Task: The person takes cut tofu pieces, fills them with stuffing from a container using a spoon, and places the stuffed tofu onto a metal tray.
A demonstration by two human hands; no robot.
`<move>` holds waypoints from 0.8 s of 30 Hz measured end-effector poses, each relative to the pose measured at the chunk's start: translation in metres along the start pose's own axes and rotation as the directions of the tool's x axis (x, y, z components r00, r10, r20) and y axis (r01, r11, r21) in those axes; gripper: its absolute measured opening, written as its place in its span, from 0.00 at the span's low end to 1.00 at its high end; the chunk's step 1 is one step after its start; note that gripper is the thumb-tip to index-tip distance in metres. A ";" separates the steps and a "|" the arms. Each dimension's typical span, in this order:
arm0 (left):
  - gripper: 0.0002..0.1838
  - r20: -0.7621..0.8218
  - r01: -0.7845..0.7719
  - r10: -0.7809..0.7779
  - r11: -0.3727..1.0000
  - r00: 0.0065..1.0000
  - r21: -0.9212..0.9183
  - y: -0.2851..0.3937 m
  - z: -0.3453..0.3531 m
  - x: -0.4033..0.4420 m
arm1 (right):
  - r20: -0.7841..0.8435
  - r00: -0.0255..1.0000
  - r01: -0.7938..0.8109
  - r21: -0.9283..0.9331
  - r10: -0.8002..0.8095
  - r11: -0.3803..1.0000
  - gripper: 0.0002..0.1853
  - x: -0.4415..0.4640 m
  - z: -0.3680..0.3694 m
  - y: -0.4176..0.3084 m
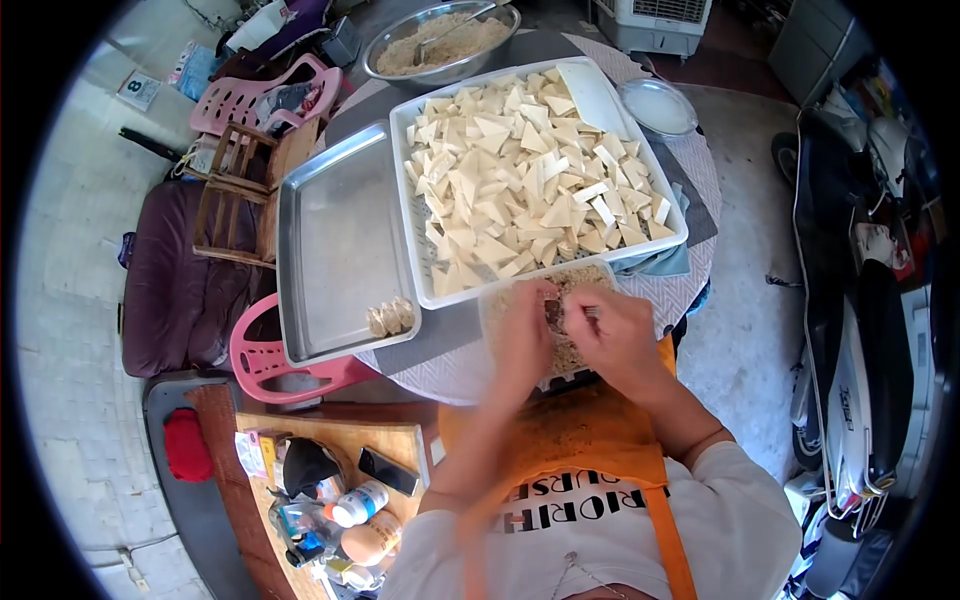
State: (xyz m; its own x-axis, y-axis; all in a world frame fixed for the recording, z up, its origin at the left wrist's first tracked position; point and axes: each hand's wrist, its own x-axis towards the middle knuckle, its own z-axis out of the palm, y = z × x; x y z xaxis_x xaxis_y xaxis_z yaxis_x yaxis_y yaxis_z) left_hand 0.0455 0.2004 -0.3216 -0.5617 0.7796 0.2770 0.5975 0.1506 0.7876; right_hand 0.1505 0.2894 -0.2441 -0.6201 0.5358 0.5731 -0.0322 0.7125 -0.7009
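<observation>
Both my hands are over a clear plastic container (488, 318) at the table's near edge, which holds a brown crumbly filling (566, 354). My left hand (527, 322) is closed with its fingers curled inward. Facing it, my right hand (612, 328) is also closed, fingertips bent toward the left ones. What they hold between them is hidden by the fingers. Just beyond lies a white plastic basket (409, 225) heaped with pale tofu triangles (530, 180). To the left, a metal tray (345, 230) carries several pale filled pieces (390, 317) in its near right corner.
A metal bowl (375, 62) of crumbly filling with a spoon stands at the back, and a round dish (658, 107) at the right. Pink chairs (262, 360) flank the left side. A wooden stand (410, 440) holds a phone and bottles. A scooter (850, 400) is parked right.
</observation>
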 end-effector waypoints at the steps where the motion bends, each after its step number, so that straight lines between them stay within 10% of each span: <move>1: 0.09 0.004 0.052 -0.052 0.997 0.999 -0.049 -0.001 -0.004 0.001 | -0.042 0.999 0.022 0.003 -0.022 1.000 0.04 0.000 -0.004 -0.001; 4: 0.09 0.069 0.258 -0.252 0.881 0.965 -0.396 -0.005 -0.016 0.003 | -0.044 0.963 -0.255 0.153 0.265 0.955 0.03 -0.007 -0.021 0.006; 6: 0.09 0.244 0.411 -0.368 0.493 0.897 -0.767 -0.002 -0.020 0.003 | -0.023 0.905 -0.398 0.314 0.426 0.862 0.06 -0.007 -0.024 0.013; 9: 0.09 0.357 0.507 -0.443 0.285 0.822 -0.813 0.014 -0.018 0.007 | -0.003 0.836 -0.481 0.475 0.548 0.737 0.07 -0.015 -0.026 0.032; 12: 0.11 0.401 0.519 -0.335 0.460 0.853 -0.720 0.000 -0.016 -0.002 | 0.012 0.801 -0.507 0.544 0.598 0.668 0.08 -0.023 -0.030 0.040; 18: 0.15 0.406 0.604 -0.518 0.298 0.753 -0.740 0.015 -0.016 -0.001 | 0.088 0.809 -0.504 0.613 0.580 0.609 0.09 -0.031 -0.025 0.038; 24: 0.18 0.411 0.505 -0.476 0.083 0.778 -0.859 0.008 -0.014 0.001 | 0.145 0.898 -0.439 0.382 0.416 0.813 0.11 -0.029 -0.005 0.028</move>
State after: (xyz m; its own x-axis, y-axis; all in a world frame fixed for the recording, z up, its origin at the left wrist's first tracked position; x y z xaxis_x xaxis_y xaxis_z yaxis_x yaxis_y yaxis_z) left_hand 0.0420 0.1938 -0.3076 -0.4862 0.7844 -0.3851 -0.7253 -0.1165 0.6785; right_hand 0.1711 0.2962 -0.2785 -0.6839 0.7115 0.1613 -0.0538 0.1713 -0.9837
